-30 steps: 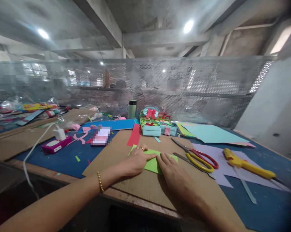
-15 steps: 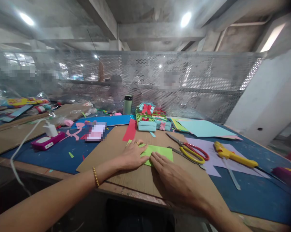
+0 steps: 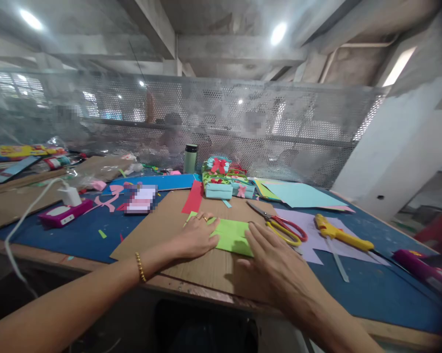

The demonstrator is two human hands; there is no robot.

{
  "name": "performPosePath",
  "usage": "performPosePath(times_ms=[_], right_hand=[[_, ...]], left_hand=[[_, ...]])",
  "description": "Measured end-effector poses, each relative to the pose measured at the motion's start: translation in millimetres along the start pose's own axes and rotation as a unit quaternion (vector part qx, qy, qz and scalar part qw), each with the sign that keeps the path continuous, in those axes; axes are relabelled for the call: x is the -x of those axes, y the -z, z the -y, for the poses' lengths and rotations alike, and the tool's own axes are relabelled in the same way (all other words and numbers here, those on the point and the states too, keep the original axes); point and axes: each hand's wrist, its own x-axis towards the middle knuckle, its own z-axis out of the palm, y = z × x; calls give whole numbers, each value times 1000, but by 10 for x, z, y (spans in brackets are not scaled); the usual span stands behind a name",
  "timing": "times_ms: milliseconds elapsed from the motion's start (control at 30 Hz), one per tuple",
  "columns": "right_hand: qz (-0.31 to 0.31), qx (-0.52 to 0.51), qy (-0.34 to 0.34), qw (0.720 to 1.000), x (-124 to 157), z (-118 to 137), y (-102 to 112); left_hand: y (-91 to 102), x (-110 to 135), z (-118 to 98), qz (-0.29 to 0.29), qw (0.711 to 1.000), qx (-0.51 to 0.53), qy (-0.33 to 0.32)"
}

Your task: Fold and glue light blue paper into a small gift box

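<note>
A bright green sheet of paper (image 3: 231,235) lies flat on a brown cardboard sheet (image 3: 162,215). My left hand (image 3: 195,235), with a ring and a gold bracelet, rests on the paper's left end, its fingers laid out flat. At the right end, my right hand (image 3: 268,250) touches the paper with straight fingers, thumb apart; part of that end is hidden beneath it. Just beyond the right hand are scissors (image 3: 287,231) with red and yellow handles. A red paper strip (image 3: 192,197) lies behind the left hand.
Small light-blue paper boxes with bows (image 3: 218,189) stand behind the cardboard, beside a green bottle (image 3: 190,159). At right, a yellow glue gun (image 3: 342,236) lies on lilac paper (image 3: 312,254). A phone (image 3: 140,200) and purple power unit (image 3: 64,214) are at left.
My right hand has slid right along the green paper, from its middle to its right end. The left hand stays on the left end. The whole view has shifted slightly.
</note>
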Motion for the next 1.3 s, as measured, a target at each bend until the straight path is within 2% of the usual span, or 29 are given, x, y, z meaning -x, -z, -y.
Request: performPosePath(times_ms=[133, 300, 533, 767, 833, 900, 933, 1000, 1067, 1200, 1300], right_hand=[[49, -62, 21, 997, -326, 180, -146], [108, -142, 17, 984, -335, 115, -343], [90, -131, 12, 987, -309, 113, -325], [116, -99, 13, 988, -310, 135, -286], [107, -100, 11, 989, -306, 134, -293], [96, -104, 14, 990, -304, 127, -322], [90, -107, 15, 990, -304, 123, -343], [78, -111, 17, 991, -304, 113, -384], [72, -113, 16, 991, -305, 104, -410], [91, -111, 12, 990, -310, 101, -389], [117, -111, 5, 987, -318, 107, -342]], left_hand=[[14, 9, -23, -3, 1000, -2, -1], [15, 18, -12, 6, 1000, -12, -8], [27, 173, 202, 60, 998, -27, -21], [119, 450, 467, 53, 994, -87, 38], [186, 481, 443, 25, 990, -113, 81], [239, 460, 335, -29, 983, -147, 106], [248, 431, 259, -59, 981, -159, 98], [219, 348, 100, -96, 982, -157, 40], [146, 261, -14, -63, 991, -121, -16], [39, 180, -27, 77, 997, -14, -7], [63, 189, 34, 107, 994, 17, -5]])
